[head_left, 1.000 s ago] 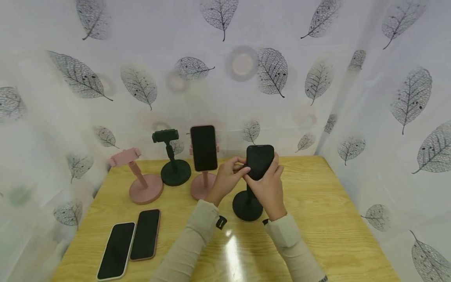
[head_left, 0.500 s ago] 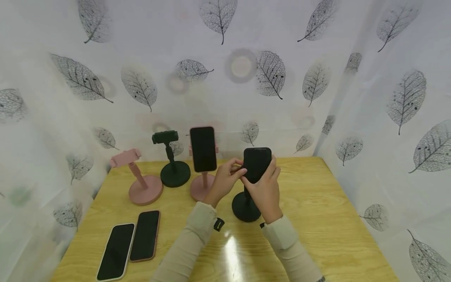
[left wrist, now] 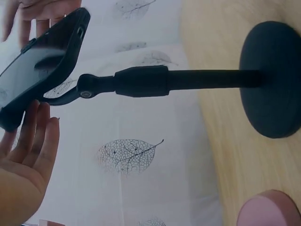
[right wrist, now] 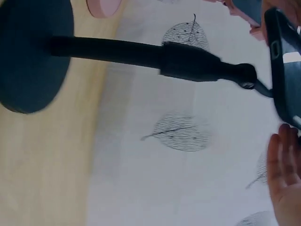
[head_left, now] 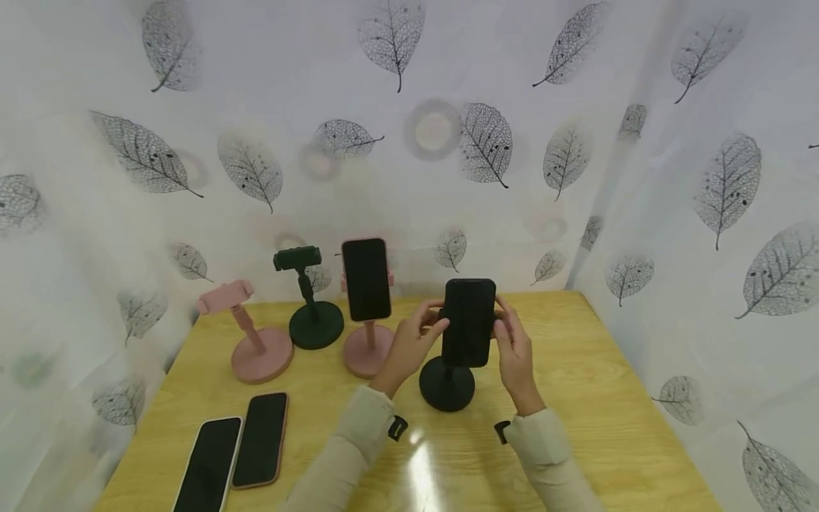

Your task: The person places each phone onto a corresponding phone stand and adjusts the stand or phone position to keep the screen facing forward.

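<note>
A black phone [head_left: 470,323] stands upright at the head of a black phone stand [head_left: 447,385], screen toward me. At the phone's left edge, my left hand [head_left: 407,351] pinches the side of the stand's holder, its thumb in front and fingers behind. My right hand [head_left: 515,358] is at the opposite edge, with thumb and fingers around the dark side piece of the holder. The left wrist view shows the left fingers [left wrist: 36,134] reaching behind the phone [left wrist: 44,66]. In the right wrist view, the right fingers [right wrist: 283,155] lie against the phone's edge; the thumb is hidden.
To the left stand a pink phone stand [head_left: 262,354], a dark green stand [head_left: 316,325], and another pink stand [head_left: 369,350] bearing a phone [head_left: 367,279]. Two phones, one white-edged [head_left: 207,466] and one pink-edged [head_left: 260,439], lie on the wooden table [head_left: 595,398]. A leaf-print curtain [head_left: 409,192] surrounds it.
My right hand has let go of the phone's lower front and shifted right to its right edge, uncovering the screen. My left hand stays at the left edge. The head view has tilted slightly up.
</note>
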The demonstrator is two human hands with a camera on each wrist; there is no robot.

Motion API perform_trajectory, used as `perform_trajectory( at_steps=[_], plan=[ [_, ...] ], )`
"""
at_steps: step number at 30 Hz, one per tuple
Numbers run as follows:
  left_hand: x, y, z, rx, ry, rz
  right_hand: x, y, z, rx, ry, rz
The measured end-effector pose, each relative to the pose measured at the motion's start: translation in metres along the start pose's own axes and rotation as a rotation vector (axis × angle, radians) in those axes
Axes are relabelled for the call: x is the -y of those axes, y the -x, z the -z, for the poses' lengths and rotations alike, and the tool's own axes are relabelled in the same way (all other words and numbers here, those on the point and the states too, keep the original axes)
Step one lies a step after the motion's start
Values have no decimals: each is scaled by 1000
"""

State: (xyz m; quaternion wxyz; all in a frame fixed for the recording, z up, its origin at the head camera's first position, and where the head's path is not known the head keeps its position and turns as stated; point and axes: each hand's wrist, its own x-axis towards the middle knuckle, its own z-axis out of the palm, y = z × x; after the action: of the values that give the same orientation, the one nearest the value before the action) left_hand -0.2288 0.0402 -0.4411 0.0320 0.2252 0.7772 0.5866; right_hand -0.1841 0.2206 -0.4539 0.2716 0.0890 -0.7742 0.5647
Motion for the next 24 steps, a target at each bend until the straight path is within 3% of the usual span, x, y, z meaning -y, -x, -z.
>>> perform_trajectory(
  at_steps=[3, 5, 7, 10, 13, 15, 17, 20, 24],
  plan=[
    [4, 9, -3, -23, -14, -39, -18, 2, 8, -48, -126, -40],
    [10, 19, -4, -97, -29, -85, -29, 6, 7, -33, -87, -80],
    [19, 31, -4, -233, -75, -153, -39, 12, 4, 15, 22, -119],
    [34, 47, 4, -505, -162, -277, -48, 23, -4, 120, 196, -155],
    [48, 60, 24, -751, -238, -300, -52, 31, -15, 222, 238, -215],
    [55, 66, 39, -840, -237, -262, -53, 33, -21, 257, 260, -252],
    [61, 72, 53, -876, -232, -197, -53, 33, -24, 268, 262, -297],
    [69, 81, 72, -883, -198, -68, -55, 31, -25, 278, 263, -352],
    [80, 94, 102, -1011, -113, 140, -57, 28, -29, 295, 257, -391]
  ],
)
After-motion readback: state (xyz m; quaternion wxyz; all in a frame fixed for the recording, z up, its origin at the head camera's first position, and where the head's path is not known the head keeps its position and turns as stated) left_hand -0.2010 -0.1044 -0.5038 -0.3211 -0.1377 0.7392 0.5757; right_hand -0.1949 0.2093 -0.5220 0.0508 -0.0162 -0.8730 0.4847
